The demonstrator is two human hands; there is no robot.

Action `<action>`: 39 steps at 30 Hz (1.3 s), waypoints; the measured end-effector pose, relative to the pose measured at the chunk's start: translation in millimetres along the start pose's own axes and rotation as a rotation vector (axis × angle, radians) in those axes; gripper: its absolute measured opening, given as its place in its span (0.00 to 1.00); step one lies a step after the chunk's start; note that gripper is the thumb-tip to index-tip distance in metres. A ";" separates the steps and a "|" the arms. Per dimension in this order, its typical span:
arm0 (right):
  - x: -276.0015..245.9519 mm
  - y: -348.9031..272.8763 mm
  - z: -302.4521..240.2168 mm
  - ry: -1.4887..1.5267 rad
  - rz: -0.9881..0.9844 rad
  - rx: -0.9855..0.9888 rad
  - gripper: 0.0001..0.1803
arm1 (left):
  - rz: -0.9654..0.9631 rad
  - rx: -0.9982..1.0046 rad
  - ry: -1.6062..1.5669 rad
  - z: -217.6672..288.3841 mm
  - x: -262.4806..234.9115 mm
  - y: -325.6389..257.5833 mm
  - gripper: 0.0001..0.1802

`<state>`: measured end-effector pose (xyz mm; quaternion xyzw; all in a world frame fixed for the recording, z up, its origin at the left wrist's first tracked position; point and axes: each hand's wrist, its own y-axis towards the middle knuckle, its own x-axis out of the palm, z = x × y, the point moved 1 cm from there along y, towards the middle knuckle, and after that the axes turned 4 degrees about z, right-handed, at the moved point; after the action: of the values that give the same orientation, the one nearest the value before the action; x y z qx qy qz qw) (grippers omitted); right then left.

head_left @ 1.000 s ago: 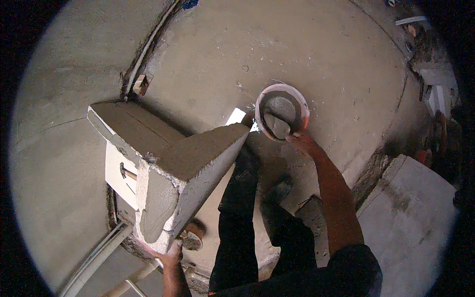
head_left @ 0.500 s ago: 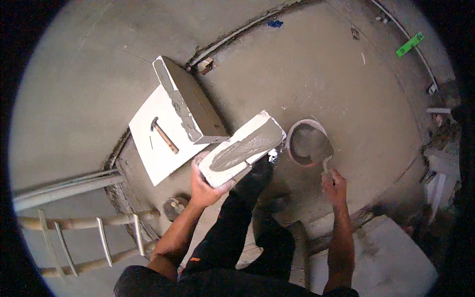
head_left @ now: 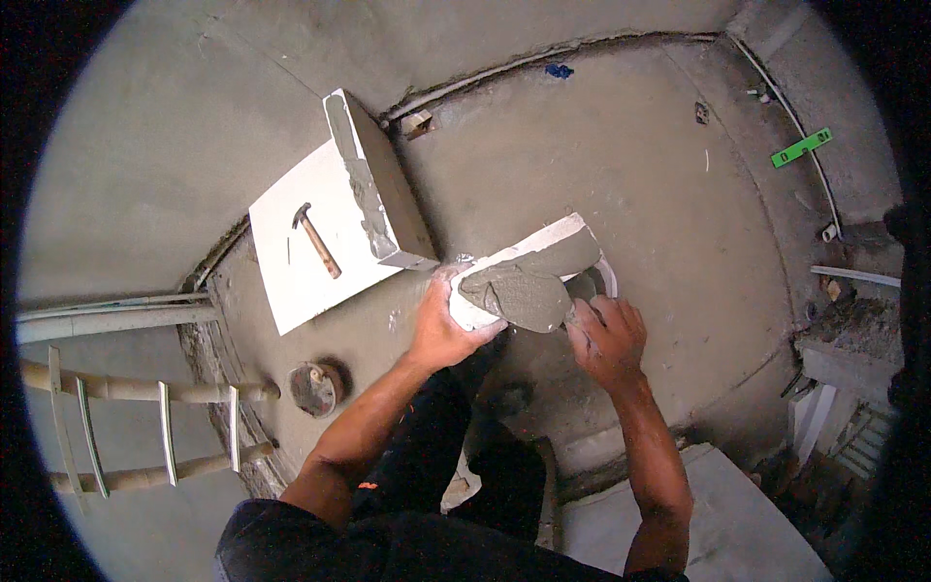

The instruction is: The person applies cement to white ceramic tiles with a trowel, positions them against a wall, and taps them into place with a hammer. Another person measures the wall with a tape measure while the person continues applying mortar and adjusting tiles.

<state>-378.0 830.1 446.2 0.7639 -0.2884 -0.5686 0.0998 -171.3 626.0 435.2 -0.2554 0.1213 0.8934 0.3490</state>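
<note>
The left hand [head_left: 441, 325] is gripping the near end of a white block [head_left: 519, 276] just right of the mortared standing block [head_left: 373, 184], the right hand [head_left: 606, 335] is closing on a trowel — mortar [head_left: 519, 291] is covering only part of the block's face — setting it is not yet done.

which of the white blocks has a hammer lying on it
The flat white block lying on the floor carries the hammer; the upright block beside it and the mortar-covered one in the left hand don't.
</note>
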 end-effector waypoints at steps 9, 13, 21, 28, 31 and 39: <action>-11.2 -37.9 45.1 0.077 -0.029 -0.006 0.19 | -0.013 0.046 -0.041 -3.3 1.7 1.7 0.50; -6.2 -48.4 61.7 0.146 0.013 0.196 0.20 | 0.009 0.048 0.012 -2.2 1.2 4.7 0.51; 85.2 -52.6 53.4 -0.003 0.189 0.245 0.24 | -0.032 0.019 -0.029 -15.8 -14.1 5.4 0.52; 91.5 -132.7 59.1 0.174 0.189 0.442 0.22 | -0.011 -0.049 -0.176 -35.6 -27.3 1.1 0.56; 111.5 -182.6 74.7 0.226 0.107 0.637 0.22 | 0.021 -0.050 -0.142 -42.8 -37.4 -4.5 0.57; 283.2 -316.6 150.2 0.451 -0.222 1.142 0.20 | 0.056 -0.130 0.010 -84.8 -65.0 -39.6 0.61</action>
<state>-360.5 957.2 14.3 0.8234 -0.4375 -0.1566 -0.3256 -71.9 584.8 397.6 -0.2785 0.0718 0.9075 0.3062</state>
